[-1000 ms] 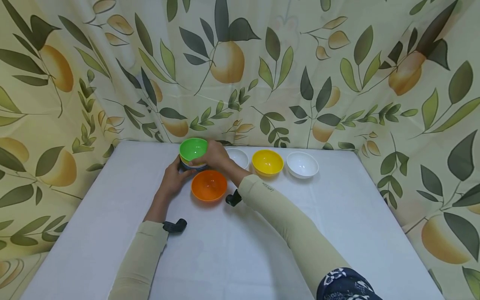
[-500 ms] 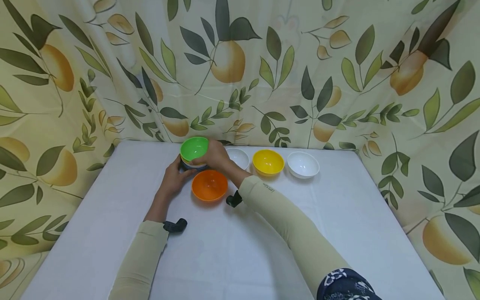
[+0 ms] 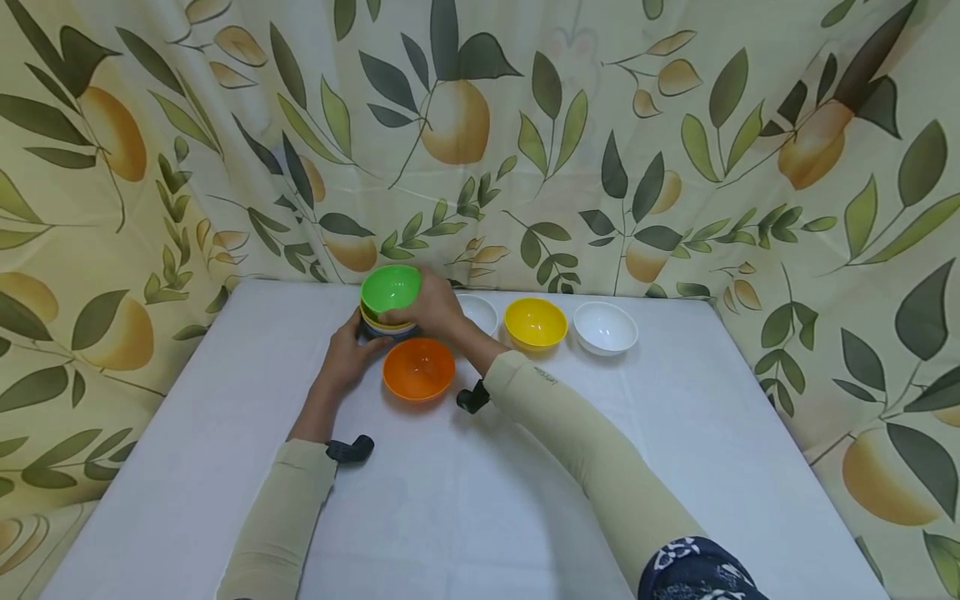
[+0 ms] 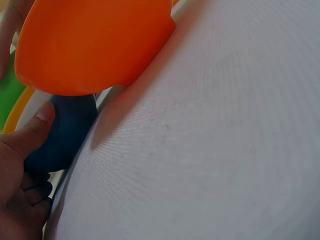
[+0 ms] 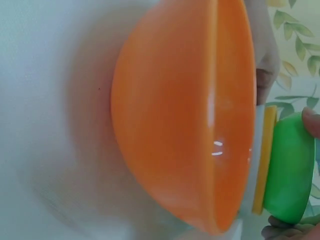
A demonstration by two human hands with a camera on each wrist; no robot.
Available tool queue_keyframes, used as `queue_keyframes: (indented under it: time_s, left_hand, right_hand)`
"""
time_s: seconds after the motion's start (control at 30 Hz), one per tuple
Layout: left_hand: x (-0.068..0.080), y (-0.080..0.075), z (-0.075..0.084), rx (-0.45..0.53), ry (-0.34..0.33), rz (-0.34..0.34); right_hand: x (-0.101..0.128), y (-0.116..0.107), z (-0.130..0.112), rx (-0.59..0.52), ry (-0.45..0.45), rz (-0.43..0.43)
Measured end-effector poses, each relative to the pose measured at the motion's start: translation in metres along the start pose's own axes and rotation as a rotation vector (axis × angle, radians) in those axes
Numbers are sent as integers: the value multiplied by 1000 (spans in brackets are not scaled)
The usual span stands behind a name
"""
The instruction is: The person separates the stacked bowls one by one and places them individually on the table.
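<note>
Head view shows our right hand (image 3: 431,310) curled over the near side of the green bowl (image 3: 391,288), fingers wrapped round its wall, so that the bowl sits at the top of a small stack (image 3: 384,323) at the far middle of the white table (image 3: 465,492). Our left hand (image 3: 347,354) is closed on the foot of that stack from the left; the left wrist view shows its thumb (image 4: 31,131) pressed against a dark blue bowl (image 4: 65,131) at the bottom. Between green and blue we can make out a yellow rim (image 5: 264,165) and a white one, nested. Just in front of the stack, touching or nearly touching it, sits the orange bowl (image 3: 418,368), upright and free of both hands; it fills most of both wrist views. To the right of the stack a white bowl (image 3: 477,312) peeks out from behind our right hand, then a yellow bowl (image 3: 536,322), then another white bowl (image 3: 605,327), all in a row along the far edge. A leaf-and-fruit curtain (image 3: 675,150) hangs behind and to both sides of the table.
</note>
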State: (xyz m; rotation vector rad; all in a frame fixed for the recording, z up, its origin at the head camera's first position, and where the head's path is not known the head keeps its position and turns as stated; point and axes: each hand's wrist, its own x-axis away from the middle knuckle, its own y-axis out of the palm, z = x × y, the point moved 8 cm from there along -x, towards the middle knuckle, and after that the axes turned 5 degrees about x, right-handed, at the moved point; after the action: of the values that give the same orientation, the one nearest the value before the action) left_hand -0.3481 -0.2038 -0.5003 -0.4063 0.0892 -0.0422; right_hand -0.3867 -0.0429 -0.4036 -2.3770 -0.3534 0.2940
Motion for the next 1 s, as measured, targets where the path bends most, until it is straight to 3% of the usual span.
queue_keyframes:
  time_s: [0.63, 1.0]
  left_hand:
    - [2, 2, -3, 15, -23, -5]
    - [1, 0, 0, -10, 14, -1]
  right_hand:
    - [18, -23, -14, -3, 2, 29]
    - [38, -34, -18, -13, -8, 58]
